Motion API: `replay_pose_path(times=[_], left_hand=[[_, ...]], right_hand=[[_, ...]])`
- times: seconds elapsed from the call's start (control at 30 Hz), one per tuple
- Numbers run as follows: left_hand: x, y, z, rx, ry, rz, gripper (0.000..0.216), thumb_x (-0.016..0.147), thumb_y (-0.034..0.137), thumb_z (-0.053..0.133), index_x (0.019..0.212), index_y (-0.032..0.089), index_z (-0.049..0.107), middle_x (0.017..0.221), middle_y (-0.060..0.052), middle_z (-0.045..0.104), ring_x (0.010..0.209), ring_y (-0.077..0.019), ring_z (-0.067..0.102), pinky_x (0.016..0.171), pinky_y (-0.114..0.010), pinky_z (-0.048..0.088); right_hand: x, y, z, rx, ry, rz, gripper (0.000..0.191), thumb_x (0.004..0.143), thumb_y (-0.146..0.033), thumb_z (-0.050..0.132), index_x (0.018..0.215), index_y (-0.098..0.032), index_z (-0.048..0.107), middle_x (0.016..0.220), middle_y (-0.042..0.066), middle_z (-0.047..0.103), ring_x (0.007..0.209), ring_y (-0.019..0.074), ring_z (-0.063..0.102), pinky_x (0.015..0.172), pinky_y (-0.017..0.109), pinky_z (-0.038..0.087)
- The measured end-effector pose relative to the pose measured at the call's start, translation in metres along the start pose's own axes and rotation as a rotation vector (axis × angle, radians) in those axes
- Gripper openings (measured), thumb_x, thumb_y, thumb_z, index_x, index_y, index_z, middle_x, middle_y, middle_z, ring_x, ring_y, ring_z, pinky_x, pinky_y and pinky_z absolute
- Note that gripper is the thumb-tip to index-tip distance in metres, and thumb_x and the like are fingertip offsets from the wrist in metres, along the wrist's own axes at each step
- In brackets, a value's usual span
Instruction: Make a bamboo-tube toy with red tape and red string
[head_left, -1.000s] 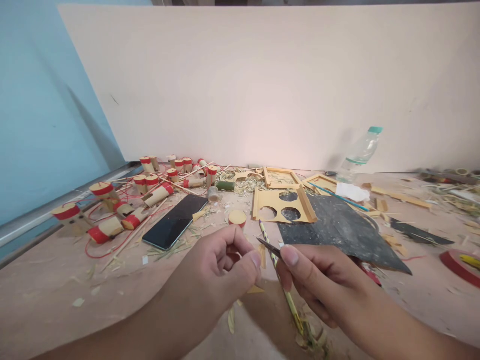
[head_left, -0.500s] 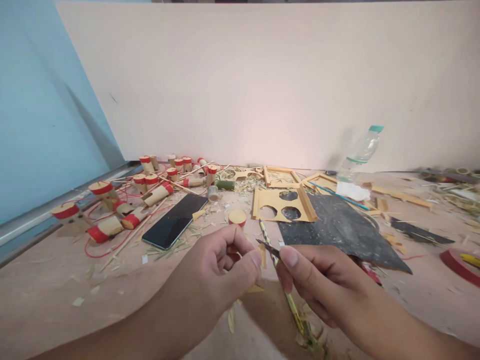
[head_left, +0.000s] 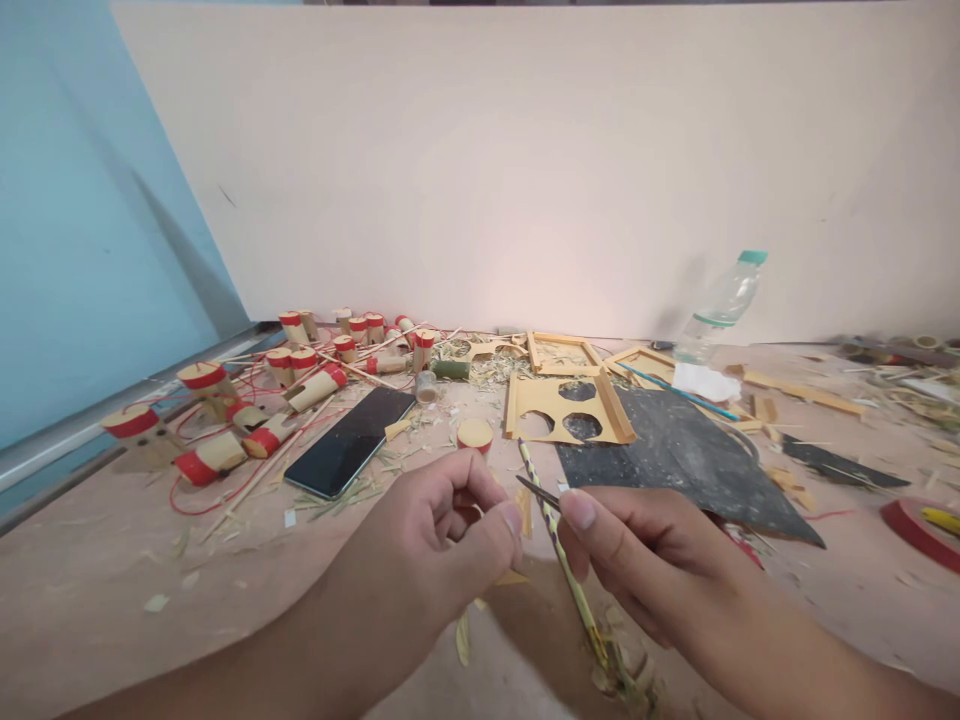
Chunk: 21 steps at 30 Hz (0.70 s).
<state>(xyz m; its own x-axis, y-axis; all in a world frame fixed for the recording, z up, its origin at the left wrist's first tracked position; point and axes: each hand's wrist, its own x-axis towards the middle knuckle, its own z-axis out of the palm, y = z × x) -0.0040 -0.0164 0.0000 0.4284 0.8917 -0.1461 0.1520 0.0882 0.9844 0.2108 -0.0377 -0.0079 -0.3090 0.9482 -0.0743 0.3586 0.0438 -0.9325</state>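
My right hand (head_left: 637, 545) pinches a thin dark pointed tool (head_left: 536, 490) between thumb and forefinger, its tip toward my left hand. The tool's exact kind is not clear. My left hand (head_left: 457, 540) is closed, with thumb and forefinger together; whatever they hold, if anything, is hidden. Beneath the tool lies a patterned yellowish stick (head_left: 566, 565), like a pencil or brush. Just beyond my left hand stands a short bamboo piece (head_left: 475, 435) with a pale top and red band. A tan board with round cutouts (head_left: 555, 408) lies behind it.
Several red-banded bamboo tubes (head_left: 202, 376) with red cords fill the left side. A phone (head_left: 351, 445) lies nearer. At the right are a black sheet (head_left: 660, 450), a plastic bottle (head_left: 720, 305) and red tape (head_left: 919, 535). Shavings are scattered about; a pale wall (head_left: 525, 170) rises behind.
The pointed tool in my right hand has turned slightly and its tip has shifted a little right. My left hand stays nearly still.
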Motion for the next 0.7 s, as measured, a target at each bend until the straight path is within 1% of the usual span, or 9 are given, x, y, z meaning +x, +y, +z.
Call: replay_pose_path(times=[0.1,0.33,0.53,0.7], left_hand=[[-0.0006,-0.0005,0.0004,0.001,0.001,0.007,0.025,0.099,0.038,0.067,0.083,0.024,0.055,0.049,0.014,0.039,0.039,-0.0048,0.029,0.039,-0.017,0.021],[0.0002,-0.0006,-0.0007,0.007,0.004,0.005,0.023,0.098,0.037,0.066,0.082,0.024,0.055,0.05,0.013,0.042,0.039,-0.0053,0.029,0.039,-0.018,0.021],[-0.0003,0.0019,0.0002,0.001,-0.008,-0.003,0.023,0.098,0.037,0.066,0.083,0.024,0.054,0.051,0.013,0.042,0.04,-0.0058,0.028,0.04,-0.019,0.021],[-0.0019,0.0011,0.0009,0.009,-0.008,-0.019,0.023,0.099,0.036,0.064,0.083,0.024,0.052,0.051,0.013,0.043,0.041,-0.0063,0.03,0.04,-0.019,0.022]], right_hand=[[-0.0005,-0.0008,-0.0009,-0.03,0.009,0.003,0.064,0.103,-0.077,0.041,0.07,-0.024,0.055,0.052,-0.009,0.027,0.044,0.0114,0.025,0.039,0.027,0.017],[0.0005,-0.0041,-0.002,-0.137,0.046,-0.053,0.061,0.105,-0.069,0.043,0.068,-0.023,0.058,0.057,-0.007,0.028,0.052,0.0131,0.029,0.048,0.028,0.023],[0.0025,-0.006,-0.0006,-0.142,0.028,-0.056,0.058,0.107,-0.065,0.043,0.069,-0.022,0.058,0.061,-0.006,0.03,0.057,0.0144,0.035,0.054,0.028,0.028],[0.0023,-0.0069,-0.0011,-0.136,0.023,-0.055,0.059,0.107,-0.066,0.044,0.068,-0.022,0.056,0.061,-0.006,0.03,0.058,0.0148,0.034,0.055,0.028,0.029]])
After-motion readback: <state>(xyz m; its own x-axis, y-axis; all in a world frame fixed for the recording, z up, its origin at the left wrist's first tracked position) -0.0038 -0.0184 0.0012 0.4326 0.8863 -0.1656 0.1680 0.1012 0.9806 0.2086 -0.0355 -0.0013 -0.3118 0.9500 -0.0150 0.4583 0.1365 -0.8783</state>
